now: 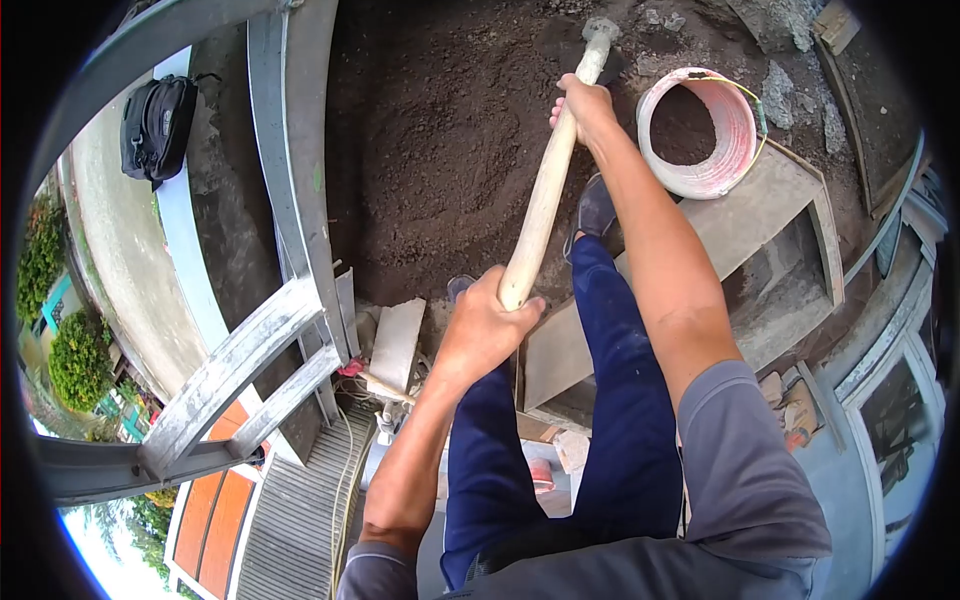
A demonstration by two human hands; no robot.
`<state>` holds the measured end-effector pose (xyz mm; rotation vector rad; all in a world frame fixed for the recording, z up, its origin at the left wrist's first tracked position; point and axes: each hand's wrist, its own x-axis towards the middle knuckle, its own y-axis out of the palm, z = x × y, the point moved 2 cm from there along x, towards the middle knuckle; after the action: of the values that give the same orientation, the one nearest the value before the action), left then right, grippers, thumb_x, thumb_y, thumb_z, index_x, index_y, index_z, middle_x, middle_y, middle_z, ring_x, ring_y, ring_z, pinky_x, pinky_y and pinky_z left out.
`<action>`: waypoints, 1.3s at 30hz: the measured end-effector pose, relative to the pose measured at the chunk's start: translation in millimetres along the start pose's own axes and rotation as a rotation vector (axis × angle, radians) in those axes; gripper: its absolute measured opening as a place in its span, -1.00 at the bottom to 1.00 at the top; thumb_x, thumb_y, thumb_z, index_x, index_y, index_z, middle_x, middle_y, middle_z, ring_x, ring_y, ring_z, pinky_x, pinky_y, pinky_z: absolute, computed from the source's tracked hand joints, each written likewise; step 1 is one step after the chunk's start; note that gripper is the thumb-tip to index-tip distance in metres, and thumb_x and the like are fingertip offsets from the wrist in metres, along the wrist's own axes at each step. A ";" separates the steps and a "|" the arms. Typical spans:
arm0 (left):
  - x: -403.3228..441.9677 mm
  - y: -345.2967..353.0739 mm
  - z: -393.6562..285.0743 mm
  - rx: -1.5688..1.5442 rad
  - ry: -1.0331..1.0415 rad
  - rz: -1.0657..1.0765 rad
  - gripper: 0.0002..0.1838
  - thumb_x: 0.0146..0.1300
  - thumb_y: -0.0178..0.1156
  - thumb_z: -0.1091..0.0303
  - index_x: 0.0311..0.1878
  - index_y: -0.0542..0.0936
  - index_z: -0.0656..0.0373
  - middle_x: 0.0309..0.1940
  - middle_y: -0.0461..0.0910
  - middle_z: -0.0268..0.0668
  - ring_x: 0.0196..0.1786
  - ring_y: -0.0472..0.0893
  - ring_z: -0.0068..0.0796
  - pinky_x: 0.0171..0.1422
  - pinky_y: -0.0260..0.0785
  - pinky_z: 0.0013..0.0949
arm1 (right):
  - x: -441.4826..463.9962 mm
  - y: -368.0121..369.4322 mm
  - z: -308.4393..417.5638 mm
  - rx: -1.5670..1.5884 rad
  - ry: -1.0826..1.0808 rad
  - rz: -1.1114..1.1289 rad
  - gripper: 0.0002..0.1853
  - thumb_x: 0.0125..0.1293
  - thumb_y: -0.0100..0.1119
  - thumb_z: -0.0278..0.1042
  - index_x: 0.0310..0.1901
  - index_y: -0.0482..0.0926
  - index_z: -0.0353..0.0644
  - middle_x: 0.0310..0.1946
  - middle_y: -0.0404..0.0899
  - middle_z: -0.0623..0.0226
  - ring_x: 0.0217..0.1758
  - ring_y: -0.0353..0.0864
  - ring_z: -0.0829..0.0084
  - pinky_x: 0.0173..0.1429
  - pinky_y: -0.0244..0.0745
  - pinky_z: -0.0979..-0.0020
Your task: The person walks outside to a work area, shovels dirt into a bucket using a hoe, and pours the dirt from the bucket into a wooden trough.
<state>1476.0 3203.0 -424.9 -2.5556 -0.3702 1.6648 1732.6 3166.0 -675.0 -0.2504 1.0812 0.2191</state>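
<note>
A thick pale wooden handle (545, 190) runs slantwise from my lap side up to a grey metal head (601, 28), which rests at the edge of the dark soil (440, 130). My left hand (487, 325) is wrapped round the handle's near end. Farther up, close to the head, my right hand (588, 108) grips the same handle. To the right of that hand stands a white bucket (735, 135) with pinkish stains inside and dark soil in its bottom.
A concrete box frame (790, 190) lies below the bucket. Metal framework (300, 130) rises at the left, with a black bag (160, 125) beyond it. Broken concrete (777, 95) lies at the upper right. A flat slab (398, 345) lies near my left forearm.
</note>
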 end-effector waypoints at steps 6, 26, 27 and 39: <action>-54.3 -43.0 37.7 0.111 -0.198 -0.059 -0.59 0.23 0.41 0.21 -0.09 0.60 0.41 -0.32 0.71 0.19 -0.19 0.77 0.10 -0.04 0.53 -0.03 | -45.7 76.0 -134.1 0.081 0.304 0.096 -0.72 0.34 0.23 -0.34 -0.04 0.49 -0.35 -0.41 0.49 0.16 -0.51 0.58 0.26 -0.42 0.67 0.10; -210.5 8.6 -162.7 -0.016 0.072 0.266 -0.37 0.27 0.41 0.30 0.24 0.34 0.46 -0.34 0.65 0.08 -0.32 0.74 0.00 -0.20 0.54 -0.10 | -156.3 -39.9 -9.5 0.396 0.413 0.379 -0.78 0.37 0.27 -0.37 -0.23 0.38 -0.21 -0.54 0.42 0.26 -0.61 0.46 0.33 -0.50 0.52 0.19; -218.5 13.8 -169.5 0.014 0.059 0.322 -0.31 0.27 0.42 0.27 0.28 0.30 0.45 -0.34 0.66 0.10 -0.32 0.76 0.10 -0.21 0.57 -0.07 | -160.3 -60.2 -0.5 0.451 0.387 0.393 -0.77 0.36 0.28 -0.35 -0.22 0.39 -0.19 -0.53 0.42 0.26 -0.60 0.44 0.33 -0.49 0.51 0.20; -104.5 48.0 -25.2 0.468 0.231 0.127 -0.68 0.12 0.35 0.38 -0.08 0.51 0.20 -0.22 0.68 0.09 -0.06 0.68 0.18 0.05 0.47 0.16 | -172.8 -196.6 36.1 0.420 -0.127 -0.185 -0.71 0.37 0.24 -0.35 -0.04 0.37 -0.28 -0.36 0.42 0.20 -0.50 0.50 0.34 -0.45 0.59 0.19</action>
<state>1466.6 3133.5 -330.3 -2.4054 0.1819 1.2745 1742.9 2980.9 -486.6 0.0414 0.9464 -0.1571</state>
